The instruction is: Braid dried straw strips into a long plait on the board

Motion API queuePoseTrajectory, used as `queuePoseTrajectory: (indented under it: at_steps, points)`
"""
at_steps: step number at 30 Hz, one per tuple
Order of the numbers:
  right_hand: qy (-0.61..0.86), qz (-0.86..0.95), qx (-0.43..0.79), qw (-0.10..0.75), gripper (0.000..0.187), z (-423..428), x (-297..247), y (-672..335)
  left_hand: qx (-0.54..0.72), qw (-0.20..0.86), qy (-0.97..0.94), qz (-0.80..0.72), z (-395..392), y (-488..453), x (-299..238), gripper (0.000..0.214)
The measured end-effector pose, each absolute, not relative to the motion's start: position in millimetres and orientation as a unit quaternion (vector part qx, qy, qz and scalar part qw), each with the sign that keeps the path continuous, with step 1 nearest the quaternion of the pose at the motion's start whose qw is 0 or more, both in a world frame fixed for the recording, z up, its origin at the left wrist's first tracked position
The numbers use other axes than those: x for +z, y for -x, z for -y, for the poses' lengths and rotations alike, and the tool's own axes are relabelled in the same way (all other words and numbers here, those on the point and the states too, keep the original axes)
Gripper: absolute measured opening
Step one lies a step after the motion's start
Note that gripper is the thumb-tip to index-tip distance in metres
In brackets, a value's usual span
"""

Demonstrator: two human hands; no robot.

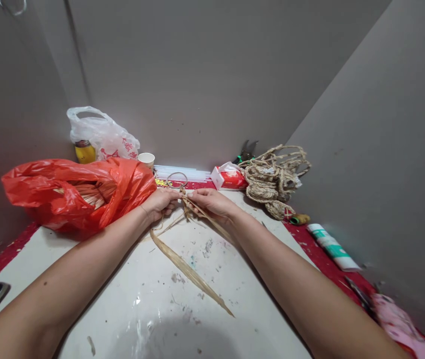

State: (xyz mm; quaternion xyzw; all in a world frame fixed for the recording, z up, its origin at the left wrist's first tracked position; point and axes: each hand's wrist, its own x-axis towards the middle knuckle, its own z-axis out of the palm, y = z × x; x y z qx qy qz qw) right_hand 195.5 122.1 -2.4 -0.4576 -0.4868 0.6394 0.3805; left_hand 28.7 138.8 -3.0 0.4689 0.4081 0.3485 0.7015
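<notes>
Both my hands meet over the far half of the white board. My left hand [160,203] pinches the end of a small bundle of dry straw-like strips [186,209]. Close beside it, my right hand [212,202] has its fingers closed on the same strips, and some of them trail back under my right wrist. A thin ring [177,179] stands just beyond my fingertips; whether it joins the bundle I cannot tell. One broad dry husk strip [190,269] lies on the board below my hands, pointing toward the lower right.
Left of my hands sits a red plastic bag [122,194] with reddish strands inside. Behind it are a white plastic bag [100,134], a yellow jar [84,152] and a paper cup [146,159]. Rope coils [261,184], a tissue pack [231,177] and a white-green roll [334,247] line the right.
</notes>
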Motion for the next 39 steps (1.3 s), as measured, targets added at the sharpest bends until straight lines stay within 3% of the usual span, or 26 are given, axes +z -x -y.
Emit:
queuePoseTrajectory:
  at_steps: [4, 20, 30, 39]
  points:
    - [0.449, 0.510, 0.646, 0.346, 0.029, -121.3, -2.6, -196.0, 0.349, 0.702, -0.471, -0.403, -139.6, -28.5, -4.6, 0.020]
    - [0.476, 0.513, 0.602, 0.385, 0.024, -118.9, 0.6, -193.5, 0.341, 0.720, -0.462, -0.389, -142.9, -25.6, -4.8, 0.015]
    - [0.456, 0.516, 0.642, 0.337, 0.016, -120.0, 3.2, -199.1, 0.362, 0.697, -0.472, -0.401, -137.9, -27.9, -3.8, 0.019]
    - [0.485, 0.543, 0.574, 0.375, 0.012, -120.3, 0.9, -195.5, 0.347, 0.722, -0.445, -0.401, -141.5, -27.4, -3.6, 0.022]
